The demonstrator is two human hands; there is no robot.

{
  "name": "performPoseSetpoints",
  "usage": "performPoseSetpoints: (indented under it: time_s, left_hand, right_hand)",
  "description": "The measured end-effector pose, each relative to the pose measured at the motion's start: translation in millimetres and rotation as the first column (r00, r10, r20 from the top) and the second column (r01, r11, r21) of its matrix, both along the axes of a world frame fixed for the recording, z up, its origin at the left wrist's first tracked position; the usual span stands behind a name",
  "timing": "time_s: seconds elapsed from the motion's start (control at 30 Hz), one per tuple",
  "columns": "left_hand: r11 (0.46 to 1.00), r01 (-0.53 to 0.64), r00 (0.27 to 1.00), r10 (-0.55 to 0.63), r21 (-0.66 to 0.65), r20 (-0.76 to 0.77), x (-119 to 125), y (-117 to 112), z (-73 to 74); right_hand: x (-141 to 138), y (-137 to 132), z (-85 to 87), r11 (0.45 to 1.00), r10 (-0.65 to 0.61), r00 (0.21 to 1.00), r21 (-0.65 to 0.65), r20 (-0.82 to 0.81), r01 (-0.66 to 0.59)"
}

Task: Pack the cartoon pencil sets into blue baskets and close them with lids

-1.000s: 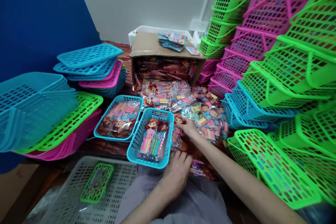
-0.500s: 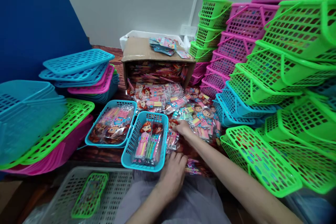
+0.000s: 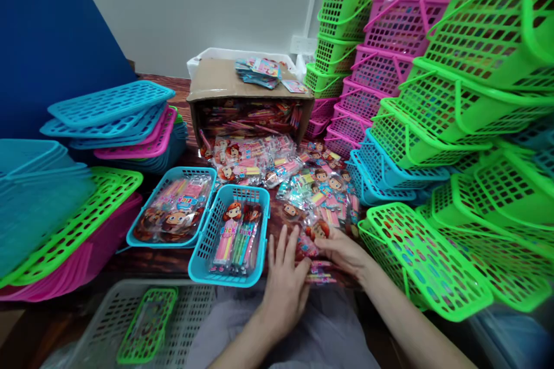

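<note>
My right hand (image 3: 348, 252) pinches the edge of a clear packet (image 3: 310, 237) with a red-haired cartoon figure and pink contents, low over the table's front edge. My left hand (image 3: 283, 282) lies open, palm down and fingers stretched, between that packet and a blue basket (image 3: 265, 225). Its thumb is close to the packet; whether they touch I cannot tell. Two similar packets (image 3: 234, 236) show inside this basket, with pink, yellow and green sticks. Below the right hand lie several thin colourful sticks (image 3: 319, 274).
Another blue basket (image 3: 134, 236) with packets stands to the left. Loose packets (image 3: 331, 184) spread before an open cardboard box (image 3: 208, 83). Stacked green baskets (image 3: 471, 121) and pink baskets (image 3: 389, 72) rise on the right. Blue lids (image 3: 110, 101) are piled left; a grey crate (image 3: 194, 311) sits below.
My right hand has drawn back toward me from beside the blue basket, bringing a packet. My left hand's fingers have straightened and spread. The whole view has shifted slightly.
</note>
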State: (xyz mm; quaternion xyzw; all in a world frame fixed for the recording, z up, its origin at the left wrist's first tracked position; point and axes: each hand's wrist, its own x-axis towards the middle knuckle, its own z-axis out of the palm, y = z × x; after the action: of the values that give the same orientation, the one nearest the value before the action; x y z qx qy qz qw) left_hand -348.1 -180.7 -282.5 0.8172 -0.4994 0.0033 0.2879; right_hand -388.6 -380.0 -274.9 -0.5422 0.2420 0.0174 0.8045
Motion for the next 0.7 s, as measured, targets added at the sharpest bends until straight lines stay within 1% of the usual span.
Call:
performPoseSetpoints:
  time_s: [0.03,0.07,0.1,0.13,0.17,0.2,0.23,0.27,0.3,0.33,0.37,0.4,0.43,0.47,0.5,0.53,0.63,0.7]
  left_hand:
    - [0.999,0.03,0.999,-0.029,0.034,-0.022,3.6,-1.1,1.1]
    - [0.996,0.057,0.997,-0.053,0.075,-0.053,6.6,-2.1,1.4]
    - [0.99,0.079,0.994,-0.069,0.117,-0.085,8.8,-2.8,1.2]
    - [0.984,0.094,0.991,-0.078,0.154,-0.108,10.2,-3.5,0.6]
    - [0.977,0.105,0.99,-0.084,0.187,-0.114,11.1,-4.2,0.1]
    - [0.969,0.115,0.99,-0.095,0.217,-0.1,11.5,-5.2,0.0]
    - [0.962,0.128,0.991,-0.113,0.242,-0.072,11.8,-6.3,0.4]
    - [0.954,0.142,0.99,-0.137,0.262,-0.039,12.0,-7.8,1.5]
    - [0.948,0.154,0.987,-0.158,0.279,-0.011,12.3,-9.4,3.2]
    - [0.943,0.162,0.985,-0.172,0.292,0.008,12.9,-11.2,5.4]
    - [0.939,0.167,0.984,-0.18,0.301,0.016,13.8,-12.9,7.8]
    - [0.936,0.167,0.984,-0.18,0.31,0.015,14.9,-14.5,10.3]
    - [0.934,0.163,0.985,-0.175,0.319,0.008,16.3,-15.9,12.7]
    - [0.93,0.158,0.986,-0.167,0.331,-0.002,17.7,-16.8,14.8]
    - [0.926,0.151,0.988,-0.156,0.345,-0.015,19.0,-17.4,16.5]
    - [0.922,0.147,0.989,-0.145,0.358,-0.033,20.2,-17.6,17.8]
    - [0.915,0.146,0.989,-0.121,0.377,-0.089,22.1,-16.7,19.0]
    - [0.917,0.133,0.99,-0.104,0.376,-0.095,22.0,-15.6,17.3]
  right_hand:
    - [-4.7,-2.8,0.2,0.997,0.07,0.998,0.013,-0.008,-0.07]
    - [-7.2,-7.9,1.9,0.993,0.121,0.993,-0.004,-0.012,-0.121]
    - [-6.9,-15.1,5.2,0.988,0.145,0.989,-0.057,-0.012,-0.145]
    - [-3.6,-23.9,9.7,0.978,0.148,0.989,-0.147,-0.009,-0.147]
    - [2.7,-33.6,14.9,0.953,0.129,0.992,-0.277,-0.004,-0.124]
    - [11.7,-43.4,20.3,0.893,0.094,0.996,-0.442,0.003,-0.082]
    - [22.5,-52.5,25.1,0.782,0.053,0.999,-0.622,0.007,-0.037]
    - [34.2,-60.5,29.0,0.596,0.028,1.0,-0.803,-0.01,-0.025]
    - [45.9,-66.9,31.8,0.356,0.038,0.996,-0.93,-0.081,-0.089]
    - [56.7,-71.6,33.4,0.114,0.049,0.983,-0.977,-0.177,-0.181]
    - [66.1,-74.9,34.3,-0.104,0.057,0.96,-0.958,-0.274,-0.267]
    - [73.8,-77.1,35.0,-0.278,0.07,0.929,-0.901,-0.365,-0.333]
    - [79.8,-78.6,36.3,-0.398,0.088,0.898,-0.842,-0.432,-0.366]
    - [84.4,-80.1,38.4,-0.474,0.114,0.872,-0.798,-0.476,-0.373]
    - [88.0,-81.9,42.0,-0.518,0.143,0.853,-0.772,-0.502,-0.367]
    - [90.9,-84.3,46.9,-0.541,0.168,0.84,-0.76,-0.516,-0.359]
    - [97.7,-94.9,66.4,-0.564,0.2,0.809,-0.74,-0.553,-0.366]
    - [100.2,-102.3,76.8,-0.576,0.217,0.778,-0.721,-0.589,-0.386]
